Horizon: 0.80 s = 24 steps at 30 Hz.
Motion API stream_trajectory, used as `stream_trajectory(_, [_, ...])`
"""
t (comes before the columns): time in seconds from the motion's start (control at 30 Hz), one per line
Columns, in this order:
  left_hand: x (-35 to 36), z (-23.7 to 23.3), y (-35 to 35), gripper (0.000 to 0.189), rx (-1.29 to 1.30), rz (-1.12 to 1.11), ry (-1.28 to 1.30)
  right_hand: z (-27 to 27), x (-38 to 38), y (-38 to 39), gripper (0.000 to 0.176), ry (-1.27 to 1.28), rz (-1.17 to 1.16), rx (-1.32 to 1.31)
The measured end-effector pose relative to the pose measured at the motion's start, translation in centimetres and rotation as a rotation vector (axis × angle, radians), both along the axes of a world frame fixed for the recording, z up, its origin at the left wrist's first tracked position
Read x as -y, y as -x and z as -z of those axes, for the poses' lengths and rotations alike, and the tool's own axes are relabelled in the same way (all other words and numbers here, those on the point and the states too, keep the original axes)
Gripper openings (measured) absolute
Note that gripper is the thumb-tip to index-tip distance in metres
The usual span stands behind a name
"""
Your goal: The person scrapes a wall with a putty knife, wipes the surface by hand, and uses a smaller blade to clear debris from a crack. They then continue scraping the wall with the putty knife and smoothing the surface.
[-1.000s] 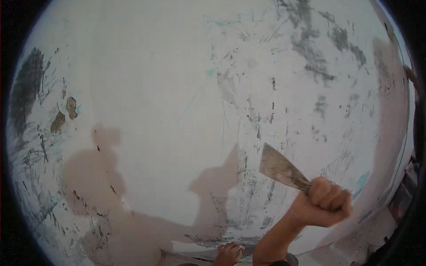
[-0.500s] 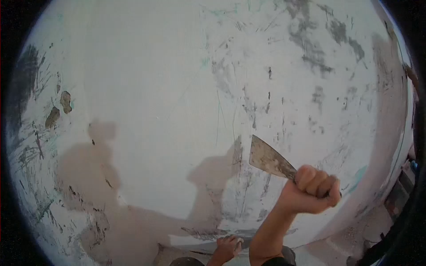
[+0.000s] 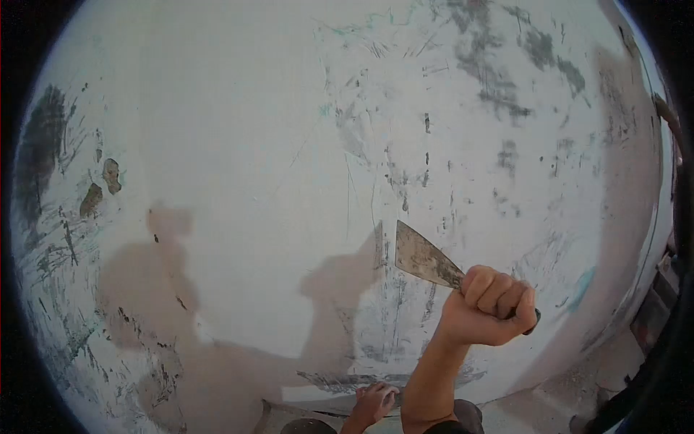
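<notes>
My right hand [image 3: 491, 307] is wrapped round the handle of a putty knife [image 3: 426, 254], raised in front of a scraped, patchy white wall [image 3: 231, 145]. The knife's stained blade points up and to the left, and the dark handle end shows below my fist. Low in the view, my left hand [image 3: 376, 401] is beside the wall's bottom edge with its fingers bent; something small and pale may be at its fingertips, too small to make out.
Grey patches and scratches mark the wall, with two chipped holes [image 3: 110, 176] at the left. Shadows fall across its lower part. At the lower right are a dusty floor [image 3: 549, 412] and dark objects beyond the wall's edge.
My right hand with the putty knife has shifted slightly left in the view. The wall's marks have also shifted a little, and my left hand stays low by the wall's bottom edge.
</notes>
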<state>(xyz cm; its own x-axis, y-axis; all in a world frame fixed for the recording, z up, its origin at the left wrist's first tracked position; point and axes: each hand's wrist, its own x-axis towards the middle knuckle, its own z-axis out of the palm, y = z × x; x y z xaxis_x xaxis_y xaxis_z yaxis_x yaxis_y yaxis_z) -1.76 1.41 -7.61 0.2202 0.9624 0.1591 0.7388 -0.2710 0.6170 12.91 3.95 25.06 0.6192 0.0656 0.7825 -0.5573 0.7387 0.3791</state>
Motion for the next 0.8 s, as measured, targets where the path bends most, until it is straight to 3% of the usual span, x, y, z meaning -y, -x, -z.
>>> stream_trajectory(0.03, [-0.1, 0.8, -0.2, 0.024, -0.023, -0.014, -0.021, 0.0, -1.2, 1.8, 0.047, 0.253, 0.086, -0.190])
stream_trajectory(0.07, [-0.1, 1.7, -0.5, 0.025, -0.045, -0.027, -0.041, -0.2, -2.4, 2.7, 0.047, 0.251, 0.085, -0.192])
stream_trajectory(0.13, [-1.5, 3.6, -1.1, 0.025, -0.075, -0.046, -0.110, -0.8, -3.9, 3.7, 0.045, 0.280, -0.149, 0.037])
stream_trajectory(0.23, [-1.5, 3.7, -1.1, 0.025, -0.116, -0.067, -0.108, 0.2, 0.8, 1.2, 0.043, 0.080, -0.105, 0.046])
stream_trajectory(0.27, [-1.2, 3.3, -1.2, 0.024, -0.114, -0.070, -0.058, 1.1, 2.5, -0.3, 0.044, -0.026, -0.249, -0.074])
stream_trajectory(0.3, [-0.8, 3.4, -1.1, 0.024, -0.104, -0.072, -0.041, 1.4, 5.7, -1.9, 0.044, 0.157, -0.010, -0.120])
stream_trajectory(0.33, [-0.5, 3.5, -0.7, 0.022, -0.069, -0.017, -0.087, 2.5, 7.2, -4.0, 0.042, -0.008, -0.048, -0.023])
stream_trajectory(0.37, [-0.1, 3.1, -0.5, 0.021, -0.033, 0.039, -0.138, 3.3, 8.8, -5.0, 0.041, 0.039, 0.140, -0.039])
stream_trajectory(0.5, [1.8, 0.5, 0.4, 0.017, -0.178, 0.030, -0.108, 9.1, 12.6, -5.3, 0.040, 0.211, 0.221, -0.087])
stream_trajectory(0.6, [1.9, 0.2, 0.0, 0.017, -0.126, 0.047, -0.151, 17.0, 9.8, -4.9, 0.032, 0.811, 0.685, 0.190])
stream_trajectory(0.63, [1.7, 0.0, -0.2, 0.017, -0.115, 0.068, -0.131, 13.1, 8.9, -2.7, 0.034, 0.443, 0.329, 0.250])
stream_trajectory(0.67, [2.2, -0.6, -0.7, 0.017, -0.138, 0.071, -0.119, 13.5, 8.0, -1.8, 0.034, 0.458, 0.323, 0.230])
stream_trajectory(0.73, [2.8, -1.9, -1.5, 0.020, -0.185, 0.028, -0.234, 14.5, 5.9, -0.3, 0.039, 0.497, -0.056, 0.235])
stream_trajectory(0.8, [1.2, 0.7, -0.7, 0.023, -0.297, 0.061, -0.189, 14.7, 5.2, 0.8, 0.041, 0.516, -0.097, 0.194])
